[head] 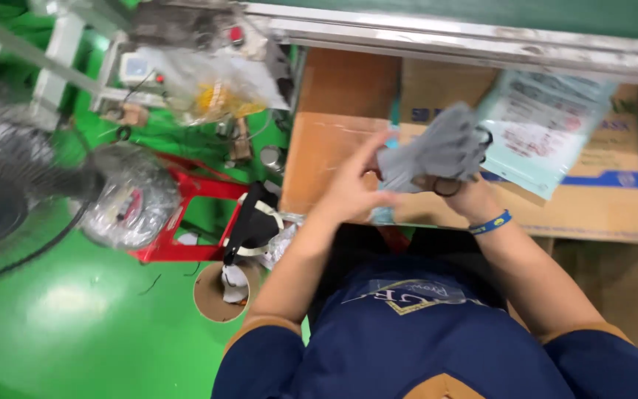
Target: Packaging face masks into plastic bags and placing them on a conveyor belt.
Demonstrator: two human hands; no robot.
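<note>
Gripping a stack of grey face masks (437, 151), the left hand (352, 188) and right hand (461, 191) clasp it over a cardboard box (334, 111), beside a printed packet (544, 129).

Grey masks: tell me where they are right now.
In the head view, the grey masks are upper right of centre, held between the left hand and right hand, above the cardboard box and just left of the printed plastic pouch.

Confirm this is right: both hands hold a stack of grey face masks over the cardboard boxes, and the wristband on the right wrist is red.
One detail is wrong. In the head view both hands, left hand and right hand, do hold the grey masks over the cardboard boxes, but the wristband is blue, not red.
</note>
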